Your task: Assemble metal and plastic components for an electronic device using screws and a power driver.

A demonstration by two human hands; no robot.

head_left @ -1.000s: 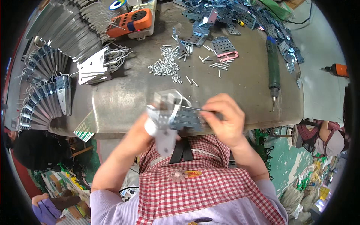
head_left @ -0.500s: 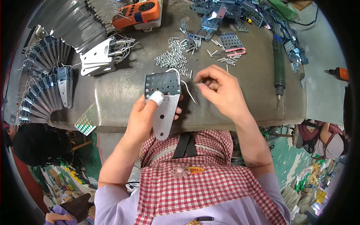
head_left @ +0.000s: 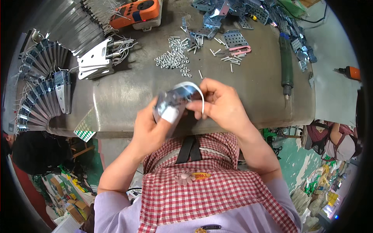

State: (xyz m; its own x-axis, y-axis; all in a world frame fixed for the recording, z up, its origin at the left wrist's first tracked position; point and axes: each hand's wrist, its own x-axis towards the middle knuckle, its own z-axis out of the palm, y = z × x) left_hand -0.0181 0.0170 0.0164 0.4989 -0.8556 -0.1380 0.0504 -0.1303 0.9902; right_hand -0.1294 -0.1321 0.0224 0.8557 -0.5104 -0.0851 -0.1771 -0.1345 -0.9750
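Since the earlier frame the right hand [head_left: 221, 103] has closed in on the metal bracket [head_left: 175, 97], now tilted and motion-blurred over the surface [head_left: 124, 101] near its front edge. The left hand [head_left: 149, 130] has its fingers wrapped round it; the right's curl by the white cord [head_left: 203, 100] (whether pinching, I cannot tell). Nuts [head_left: 173, 58] lie beyond; the frame crops the perforated-metal pile [head_left: 215, 21]; green floor [head_left: 289, 167] shows below.

Shows as a grey metal bracket [head_left: 173, 101], gripped in the left hand [head_left: 149, 128] between thumb and fingers. Leans at a slant, upper end toward the right, shiny and bluish-dark there, perhaps with a perforated plate, too smeared by motion to make out fully. Bears a white wire [head_left: 202, 99], arching over the upper end and bending down by the right hand [head_left: 223, 106].
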